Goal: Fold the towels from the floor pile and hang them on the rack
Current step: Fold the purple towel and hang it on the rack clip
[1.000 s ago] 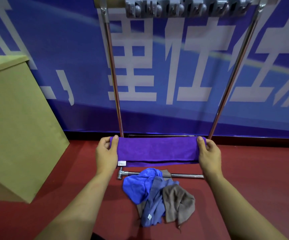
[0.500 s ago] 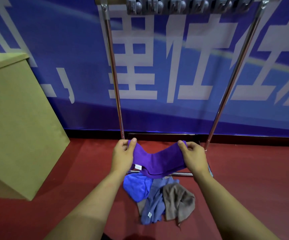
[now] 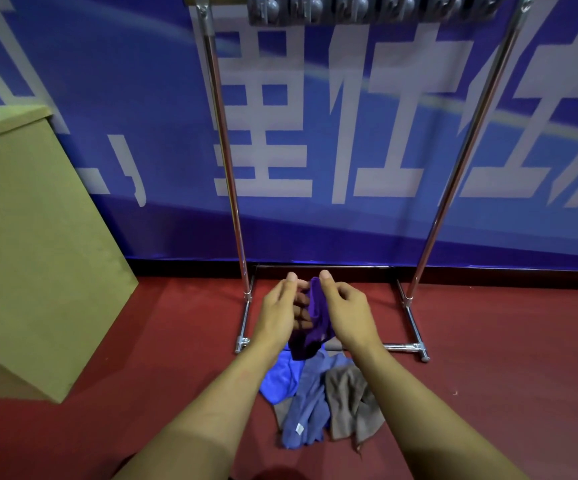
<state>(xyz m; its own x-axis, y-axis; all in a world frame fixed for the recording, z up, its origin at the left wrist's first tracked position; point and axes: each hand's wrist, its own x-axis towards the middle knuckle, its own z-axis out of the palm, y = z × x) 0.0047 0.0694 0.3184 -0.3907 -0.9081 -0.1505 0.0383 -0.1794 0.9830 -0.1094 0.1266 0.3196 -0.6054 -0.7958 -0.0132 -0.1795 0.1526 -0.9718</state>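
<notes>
A purple towel (image 3: pixel 315 320) hangs doubled between my two hands, its ends brought together at the top. My left hand (image 3: pixel 282 308) and my right hand (image 3: pixel 348 311) each pinch an upper end, almost touching. Below them on the red floor lies the pile: a bright blue towel (image 3: pixel 280 377), a lighter blue towel (image 3: pixel 306 410) with a white tag, and a grey-brown towel (image 3: pixel 349 403). The chrome rack (image 3: pixel 226 157) stands just behind, its two uprights rising to a top bar at the frame's upper edge.
A grey clip strip (image 3: pixel 367 8) hangs at the rack's top. The rack's base rails (image 3: pixel 414 327) lie on the floor around the pile. A tan box (image 3: pixel 34 244) stands at the left. A blue banner wall (image 3: pixel 349 133) closes the back.
My hands have come together from a wide spread, folding the stretched purple towel in half so it now hangs doubled between them.
</notes>
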